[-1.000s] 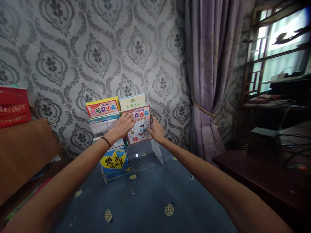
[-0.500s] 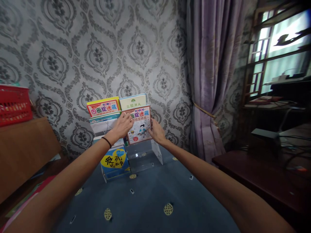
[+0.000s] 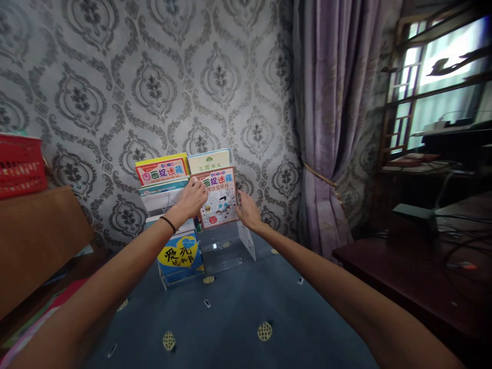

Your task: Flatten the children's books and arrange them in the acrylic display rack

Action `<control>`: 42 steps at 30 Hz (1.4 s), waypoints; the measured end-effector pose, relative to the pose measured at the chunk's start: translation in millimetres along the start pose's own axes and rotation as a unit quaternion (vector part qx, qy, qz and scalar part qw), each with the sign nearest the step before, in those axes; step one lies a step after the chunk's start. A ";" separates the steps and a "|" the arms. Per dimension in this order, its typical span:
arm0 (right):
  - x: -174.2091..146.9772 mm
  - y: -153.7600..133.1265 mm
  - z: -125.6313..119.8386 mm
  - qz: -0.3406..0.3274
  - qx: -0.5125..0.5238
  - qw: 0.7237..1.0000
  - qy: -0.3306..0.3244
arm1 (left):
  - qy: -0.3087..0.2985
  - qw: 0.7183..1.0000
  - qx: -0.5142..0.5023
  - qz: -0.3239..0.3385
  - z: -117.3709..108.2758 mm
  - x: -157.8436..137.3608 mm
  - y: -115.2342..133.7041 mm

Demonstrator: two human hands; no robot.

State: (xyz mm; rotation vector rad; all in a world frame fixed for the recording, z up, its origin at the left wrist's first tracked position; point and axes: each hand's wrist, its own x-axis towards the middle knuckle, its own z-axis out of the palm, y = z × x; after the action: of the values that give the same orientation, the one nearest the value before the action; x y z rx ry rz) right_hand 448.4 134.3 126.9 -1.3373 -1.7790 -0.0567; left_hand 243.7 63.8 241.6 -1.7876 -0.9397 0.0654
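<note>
A picture book (image 3: 220, 201) with a brown border and colourful Chinese title stands upright in the middle tier of a clear acrylic book rack (image 3: 248, 241). My left hand (image 3: 193, 197) is closed on its upper left edge, covering part of the title. At its right edge my right hand (image 3: 249, 211) holds the side between thumb and fingers. Behind it rises a pale green book (image 3: 208, 160). To the left are a red and yellow book (image 3: 163, 170), some white and teal books (image 3: 161, 197), and, lowest, a blue book with a yellow heart (image 3: 180, 256).
The rack stands on a dark blue patterned cloth (image 3: 230, 312). A red plastic basket (image 3: 21, 165) sits on a brown box (image 3: 42, 241) at the left. A purple curtain (image 3: 326, 128) hangs at the right, beside a dark red wooden surface (image 3: 376, 266) and tangled cables.
The view has shifted slightly. My right hand's fingers have loosened a little at the book's right edge. My left hand stays on the left edge, fingers more curled.
</note>
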 end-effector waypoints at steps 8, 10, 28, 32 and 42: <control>-6.1 3.8 -1.6 0.005 0.043 0.999 0.007 | 0.008 1.000 -0.029 0.007 -1.3 1.2 -2.9; -3.0 4.4 -3.0 0.013 0.062 0.998 0.009 | 0.000 0.999 -0.038 0.003 -4.6 1.8 -4.6; 59.8 3.3 -9.1 0.108 0.394 0.911 -0.056 | -0.018 0.997 -0.063 -0.027 -9.5 12.4 -8.2; 62.6 4.3 -7.0 0.107 0.427 0.896 -0.056 | 0.004 0.997 -0.069 -0.023 -3.8 13.1 -8.2; 61.2 4.3 -15.6 0.113 0.437 0.891 -0.048 | 0.027 0.997 -0.066 -0.009 -8.8 19.4 -16.9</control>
State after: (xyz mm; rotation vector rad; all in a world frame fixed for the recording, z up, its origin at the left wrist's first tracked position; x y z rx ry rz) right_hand 459.6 174.2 174.8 -0.8580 -1.4134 0.8563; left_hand 251.6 71.1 266.5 -1.8924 -0.9405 -0.0567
